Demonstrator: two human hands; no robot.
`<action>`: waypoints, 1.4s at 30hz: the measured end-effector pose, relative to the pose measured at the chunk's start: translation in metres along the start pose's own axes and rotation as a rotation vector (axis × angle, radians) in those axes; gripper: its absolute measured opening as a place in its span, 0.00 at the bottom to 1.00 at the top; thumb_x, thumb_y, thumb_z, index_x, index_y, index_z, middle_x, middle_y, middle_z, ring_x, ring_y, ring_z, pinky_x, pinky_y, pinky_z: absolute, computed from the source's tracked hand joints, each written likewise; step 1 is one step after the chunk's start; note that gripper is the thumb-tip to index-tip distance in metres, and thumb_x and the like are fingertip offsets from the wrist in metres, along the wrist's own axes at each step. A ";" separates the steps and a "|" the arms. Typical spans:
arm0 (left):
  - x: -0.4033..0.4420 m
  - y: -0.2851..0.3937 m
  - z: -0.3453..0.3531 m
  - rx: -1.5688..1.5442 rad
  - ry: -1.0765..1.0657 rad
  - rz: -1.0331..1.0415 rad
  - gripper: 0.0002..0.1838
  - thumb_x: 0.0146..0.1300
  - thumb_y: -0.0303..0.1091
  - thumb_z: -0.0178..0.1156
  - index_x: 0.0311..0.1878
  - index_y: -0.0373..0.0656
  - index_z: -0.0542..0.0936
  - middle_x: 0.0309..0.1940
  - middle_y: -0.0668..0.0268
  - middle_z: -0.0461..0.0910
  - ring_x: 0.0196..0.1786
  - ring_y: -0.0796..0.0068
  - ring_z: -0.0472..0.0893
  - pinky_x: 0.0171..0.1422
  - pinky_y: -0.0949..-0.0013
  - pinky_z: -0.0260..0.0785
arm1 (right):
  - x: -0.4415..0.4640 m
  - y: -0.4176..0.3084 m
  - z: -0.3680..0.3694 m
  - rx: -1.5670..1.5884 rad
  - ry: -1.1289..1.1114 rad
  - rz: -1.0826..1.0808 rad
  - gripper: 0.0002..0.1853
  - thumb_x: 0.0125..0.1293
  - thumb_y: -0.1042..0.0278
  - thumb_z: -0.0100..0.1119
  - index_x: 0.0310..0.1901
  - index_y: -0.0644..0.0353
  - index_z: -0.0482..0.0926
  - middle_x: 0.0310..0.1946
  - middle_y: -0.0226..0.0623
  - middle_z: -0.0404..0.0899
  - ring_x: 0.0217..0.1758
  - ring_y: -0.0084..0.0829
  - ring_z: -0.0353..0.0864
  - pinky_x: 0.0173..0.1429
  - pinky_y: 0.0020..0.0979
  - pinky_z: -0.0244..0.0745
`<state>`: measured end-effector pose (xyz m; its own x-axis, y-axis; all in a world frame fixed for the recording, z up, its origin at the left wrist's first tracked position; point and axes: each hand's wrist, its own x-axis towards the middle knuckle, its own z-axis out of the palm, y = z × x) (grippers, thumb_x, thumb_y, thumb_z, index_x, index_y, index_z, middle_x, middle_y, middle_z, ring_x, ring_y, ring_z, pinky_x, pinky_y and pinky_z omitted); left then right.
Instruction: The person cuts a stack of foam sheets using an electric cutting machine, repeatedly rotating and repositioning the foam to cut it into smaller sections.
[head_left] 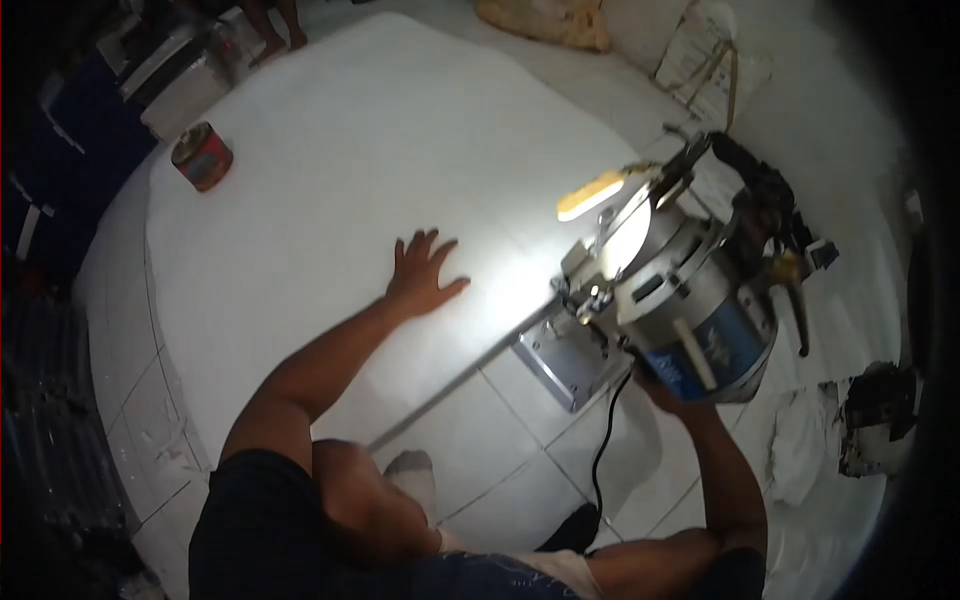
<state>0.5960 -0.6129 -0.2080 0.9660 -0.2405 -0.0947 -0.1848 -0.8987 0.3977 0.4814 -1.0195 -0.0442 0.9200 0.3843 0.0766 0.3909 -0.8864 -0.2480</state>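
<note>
My left hand (pixel 422 277) lies with spread fingers on a large white sheet (pixel 350 130) and holds nothing. On the right stands a metal machine (pixel 690 290) with a blue label, a lit lamp and a metal base plate (pixel 568 365). Its lamp throws a bright patch on the sheet beside the base. My right hand (pixel 668 392) is at the lower back of the machine, mostly hidden behind its body, so its fingers do not show.
A red tin (pixel 203 157) stands on the sheet at the upper left. A black cable (pixel 603 440) runs down from the machine over the tiled floor. Another person's feet (pixel 280 45) show at the top left. Sacks (pixel 550 20) lie at the top.
</note>
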 end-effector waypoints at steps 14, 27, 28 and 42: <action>0.002 0.020 -0.011 0.089 0.014 -0.038 0.51 0.56 0.76 0.59 0.74 0.47 0.66 0.77 0.50 0.56 0.82 0.49 0.48 0.82 0.36 0.34 | 0.006 0.014 0.002 0.285 -0.236 0.238 0.16 0.70 0.62 0.64 0.57 0.55 0.81 0.55 0.35 0.83 0.59 0.32 0.80 0.66 0.37 0.71; 0.015 0.042 0.007 0.108 0.055 -0.012 0.51 0.54 0.78 0.58 0.77 0.61 0.62 0.79 0.51 0.51 0.82 0.47 0.45 0.81 0.31 0.30 | -0.003 0.025 0.026 0.288 -0.141 0.239 0.15 0.72 0.57 0.62 0.55 0.52 0.82 0.53 0.31 0.85 0.59 0.31 0.80 0.65 0.35 0.70; 0.014 0.043 0.007 0.104 0.057 -0.017 0.52 0.54 0.78 0.58 0.77 0.60 0.62 0.79 0.51 0.51 0.82 0.47 0.45 0.81 0.31 0.30 | -0.003 0.023 0.024 0.349 -0.173 0.254 0.15 0.72 0.55 0.62 0.55 0.52 0.82 0.53 0.31 0.85 0.59 0.31 0.80 0.65 0.35 0.70; 0.013 0.049 0.010 0.127 0.054 -0.021 0.52 0.54 0.79 0.58 0.77 0.58 0.63 0.79 0.50 0.50 0.82 0.44 0.45 0.79 0.29 0.30 | -0.003 0.035 0.026 0.943 -0.092 0.404 0.22 0.71 0.49 0.62 0.59 0.54 0.79 0.58 0.35 0.82 0.63 0.38 0.77 0.71 0.41 0.66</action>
<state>0.5978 -0.6639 -0.1986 0.9776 -0.2041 -0.0511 -0.1825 -0.9434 0.2771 0.4915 -1.0445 -0.0781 0.9568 0.1556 -0.2454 -0.1646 -0.4060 -0.8989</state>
